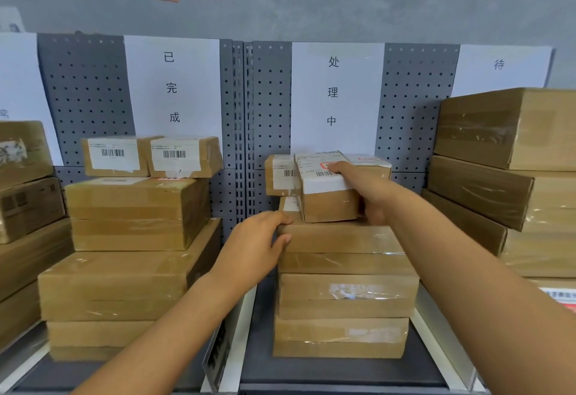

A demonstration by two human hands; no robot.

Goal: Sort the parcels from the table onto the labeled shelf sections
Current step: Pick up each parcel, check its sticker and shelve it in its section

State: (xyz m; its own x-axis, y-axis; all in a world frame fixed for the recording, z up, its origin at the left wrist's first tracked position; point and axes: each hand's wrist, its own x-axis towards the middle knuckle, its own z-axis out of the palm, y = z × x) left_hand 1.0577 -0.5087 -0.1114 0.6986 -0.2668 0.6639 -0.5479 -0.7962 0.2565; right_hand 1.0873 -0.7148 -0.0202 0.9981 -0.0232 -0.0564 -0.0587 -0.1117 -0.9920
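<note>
Right hand [364, 188] gripped small parcel [327, 188] atop middle stack [343, 270], fingers over label, likely seating it. Left hand [255, 245], just below-left, fingers curled on stack's corner (steadying, probably).

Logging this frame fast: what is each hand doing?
Left hand: grips the stack's top box at its corner.
Right hand: holds a small parcel.
</note>
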